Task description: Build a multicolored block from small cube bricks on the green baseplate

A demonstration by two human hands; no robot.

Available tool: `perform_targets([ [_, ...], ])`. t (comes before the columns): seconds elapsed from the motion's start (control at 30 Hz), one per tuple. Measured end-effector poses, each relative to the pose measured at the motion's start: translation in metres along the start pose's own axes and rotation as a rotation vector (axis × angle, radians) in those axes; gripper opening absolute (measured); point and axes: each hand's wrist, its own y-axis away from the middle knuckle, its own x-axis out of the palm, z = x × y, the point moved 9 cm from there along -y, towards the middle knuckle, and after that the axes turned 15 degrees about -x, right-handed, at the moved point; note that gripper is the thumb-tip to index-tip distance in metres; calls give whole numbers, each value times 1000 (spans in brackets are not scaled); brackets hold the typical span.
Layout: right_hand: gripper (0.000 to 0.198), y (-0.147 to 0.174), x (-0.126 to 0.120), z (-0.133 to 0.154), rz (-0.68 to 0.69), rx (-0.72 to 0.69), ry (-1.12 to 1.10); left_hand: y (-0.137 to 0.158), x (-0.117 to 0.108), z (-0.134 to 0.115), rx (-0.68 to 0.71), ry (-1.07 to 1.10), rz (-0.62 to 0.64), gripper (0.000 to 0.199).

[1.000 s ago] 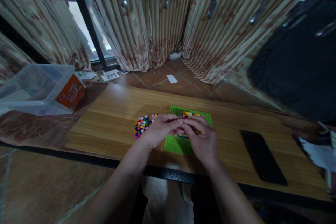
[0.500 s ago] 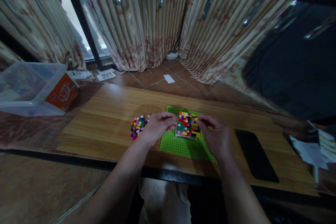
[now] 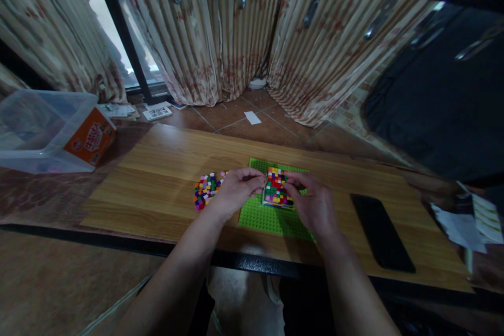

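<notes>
A bright green studded baseplate (image 3: 260, 220) lies on the wooden board, bearing a low rectangular block of small multicoloured bricks (image 3: 275, 186). My left hand (image 3: 239, 189) is at the block's left edge, thumb and fingertips pinched together; whatever may be between them is too small to make out. Over the block's right part, my right hand (image 3: 315, 203) has its thumb and index finger closed near the top surface and covers that side. Anything in this pinch is hidden. Beside my left wrist is a pile of loose small bricks (image 3: 205, 189), partly covered by that hand.
A black phone-like slab (image 3: 381, 231) lies right of the baseplate on the wooden board (image 3: 145, 184). At the far left stands a clear plastic bin (image 3: 43, 155) with an orange label. Papers (image 3: 459, 226) lie at the right edge. Striped curtains (image 3: 220, 37) hang behind.
My right hand has moved left, from the block's right edge onto its right part. My left hand keeps its place. The view has shifted slightly.
</notes>
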Motion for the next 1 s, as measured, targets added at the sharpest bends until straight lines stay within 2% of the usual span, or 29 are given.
perform_targets([
  [0.43,23,4,0,-1,-21,30,32,-1,-2,-1,28,-17,-12,11],
  [0.67,24,2,-18,-1,-147,40,99,-1,-3,-1,34,-38,-18,9],
  [0.87,35,2,-3,-6,-117,75,125,-1,-2,-2,34,-38,-13,10],
  [1.0,35,3,7,-13,-101,109,60,0,-2,-1,38,-46,-14,10],
])
